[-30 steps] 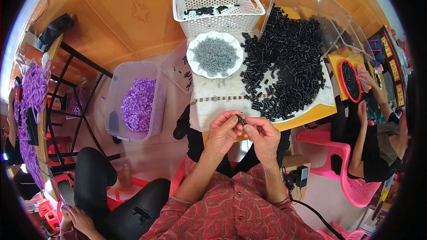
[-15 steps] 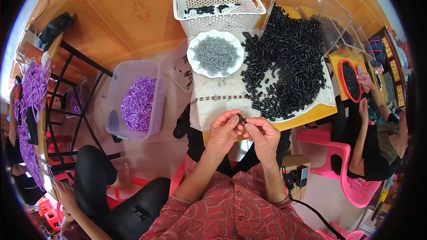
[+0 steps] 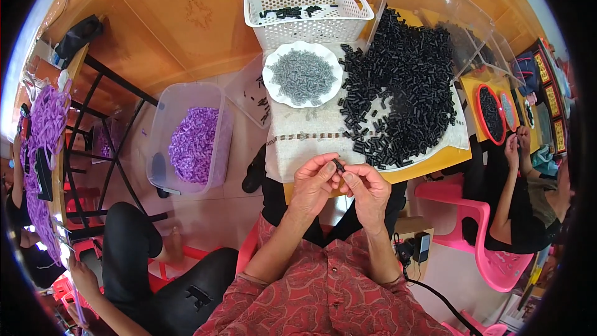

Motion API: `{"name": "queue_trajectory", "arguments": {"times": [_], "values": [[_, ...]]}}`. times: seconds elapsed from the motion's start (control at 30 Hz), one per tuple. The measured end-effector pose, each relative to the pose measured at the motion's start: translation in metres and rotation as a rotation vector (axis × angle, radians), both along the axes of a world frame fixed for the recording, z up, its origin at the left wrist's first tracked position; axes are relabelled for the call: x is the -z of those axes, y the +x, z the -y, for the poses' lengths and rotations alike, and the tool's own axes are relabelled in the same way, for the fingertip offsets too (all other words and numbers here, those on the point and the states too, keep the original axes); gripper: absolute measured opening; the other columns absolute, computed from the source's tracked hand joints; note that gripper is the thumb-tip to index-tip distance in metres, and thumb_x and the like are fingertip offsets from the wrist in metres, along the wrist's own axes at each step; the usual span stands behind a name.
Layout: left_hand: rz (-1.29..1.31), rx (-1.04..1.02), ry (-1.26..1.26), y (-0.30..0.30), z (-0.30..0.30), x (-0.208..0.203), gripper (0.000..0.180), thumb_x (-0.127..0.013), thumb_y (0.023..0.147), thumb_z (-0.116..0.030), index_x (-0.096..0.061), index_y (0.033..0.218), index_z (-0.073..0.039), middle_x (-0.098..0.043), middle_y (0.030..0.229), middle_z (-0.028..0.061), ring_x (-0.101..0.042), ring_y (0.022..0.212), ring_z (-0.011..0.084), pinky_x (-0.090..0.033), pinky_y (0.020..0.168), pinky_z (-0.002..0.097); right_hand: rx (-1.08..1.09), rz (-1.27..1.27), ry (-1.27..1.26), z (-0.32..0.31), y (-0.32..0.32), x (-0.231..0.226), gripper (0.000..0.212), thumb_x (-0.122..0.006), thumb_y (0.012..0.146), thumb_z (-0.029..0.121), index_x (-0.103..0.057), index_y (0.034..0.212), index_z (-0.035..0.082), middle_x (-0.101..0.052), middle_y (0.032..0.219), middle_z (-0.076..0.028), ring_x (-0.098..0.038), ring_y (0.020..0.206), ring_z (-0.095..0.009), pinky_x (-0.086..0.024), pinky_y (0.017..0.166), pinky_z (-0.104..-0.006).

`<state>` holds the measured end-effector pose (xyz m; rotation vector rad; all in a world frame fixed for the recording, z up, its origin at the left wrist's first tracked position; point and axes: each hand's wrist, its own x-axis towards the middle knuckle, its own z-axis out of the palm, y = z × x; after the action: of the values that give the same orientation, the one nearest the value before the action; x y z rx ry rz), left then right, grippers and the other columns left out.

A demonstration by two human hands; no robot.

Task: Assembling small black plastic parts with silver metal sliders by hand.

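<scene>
Close together at the near edge of the table, my left hand (image 3: pixel 313 185) and my right hand (image 3: pixel 367 190) both pinch one small black plastic piece (image 3: pixel 339 165) between thumbs and fingertips. Its far side is partly covered by the fingers. Just beyond my right hand spreads a large heap of black tube-shaped pieces (image 3: pixel 404 81) on a white cloth (image 3: pixel 298 162). Farther back on that cloth stands a white scalloped plate (image 3: pixel 272 89) filled with small clear grey pieces (image 3: pixel 303 77).
Behind the plate is a white perforated basket (image 3: pixel 311 32) holding some black pieces. A clear bin (image 3: pixel 158 162) with purple pieces (image 3: pixel 194 146) sits on the floor at left. People work on both sides; the right one sits on a pink chair (image 3: pixel 476 230) by a red-rimmed tray (image 3: pixel 479 112).
My hands stay almost in place, still pinching the black piece. The person at right has drawn a hand back from the red-rimmed tray, bringing both hands together. The left person's hand has shifted.
</scene>
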<state>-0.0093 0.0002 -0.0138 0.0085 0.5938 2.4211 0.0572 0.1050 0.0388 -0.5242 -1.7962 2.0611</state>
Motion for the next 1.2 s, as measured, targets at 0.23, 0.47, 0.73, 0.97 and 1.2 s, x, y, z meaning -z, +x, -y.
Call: {"name": "queue_trajectory", "arguments": {"times": [0.23,0.47,0.73,0.97,1.2], "values": [[-0.013,-0.027,-0.007,0.0,-0.001,-0.001,0.023,-0.058,0.093,-0.005,-0.061,0.115,0.001,-0.066,0.103,0.0126,-0.058,0.072,0.0098,-0.051,0.067,0.0229,0.024,-0.02,-0.061,0.005,-0.001,0.003,0.01,-0.061,0.091,0.003,-0.064,0.098,-0.003,-0.065,0.08,-0.005,-0.058,0.065,-0.007,-0.045,0.055,-0.0187],[-0.024,-0.041,-0.002,0.001,-0.001,-0.006,0.022,-0.058,0.093,-0.004,-0.061,0.114,0.0,-0.066,0.102,0.0127,-0.058,0.072,0.0097,-0.051,0.065,0.0239,0.043,-0.062,-0.092,0.012,-0.003,0.001,0.009,-0.061,0.091,0.003,-0.063,0.097,-0.003,-0.066,0.08,-0.007,-0.059,0.066,-0.009,-0.047,0.056,-0.02],[-0.028,-0.049,-0.058,0.002,0.0,-0.006,0.02,-0.059,0.093,-0.005,-0.062,0.112,0.0,-0.066,0.101,0.0114,-0.057,0.071,0.0089,-0.053,0.068,0.0246,0.04,-0.055,-0.1,0.012,-0.004,-0.001,0.009,-0.062,0.09,0.001,-0.062,0.098,-0.004,-0.065,0.079,-0.005,-0.059,0.065,-0.007,-0.049,0.058,-0.019],[-0.088,-0.023,-0.068,0.001,0.002,-0.005,0.02,-0.059,0.092,-0.005,-0.063,0.111,-0.001,-0.067,0.097,0.0088,-0.058,0.07,0.0094,-0.05,0.063,0.0221,0.001,-0.112,0.415,-0.006,-0.004,-0.003,0.014,-0.067,0.085,0.002,-0.062,0.098,-0.004,-0.062,0.096,-0.009,-0.059,0.079,-0.011,-0.049,0.066,-0.0232],[-0.112,0.04,0.013,-0.001,0.003,-0.007,0.02,-0.058,0.093,-0.004,-0.064,0.111,-0.002,-0.067,0.095,0.0084,-0.059,0.07,0.01,-0.05,0.063,0.023,-0.086,-0.189,0.575,-0.014,-0.008,-0.009,0.025,-0.07,0.081,0.002,-0.063,0.105,-0.002,-0.058,0.103,-0.009,-0.057,0.087,-0.014,-0.047,0.077,-0.0251]]}}
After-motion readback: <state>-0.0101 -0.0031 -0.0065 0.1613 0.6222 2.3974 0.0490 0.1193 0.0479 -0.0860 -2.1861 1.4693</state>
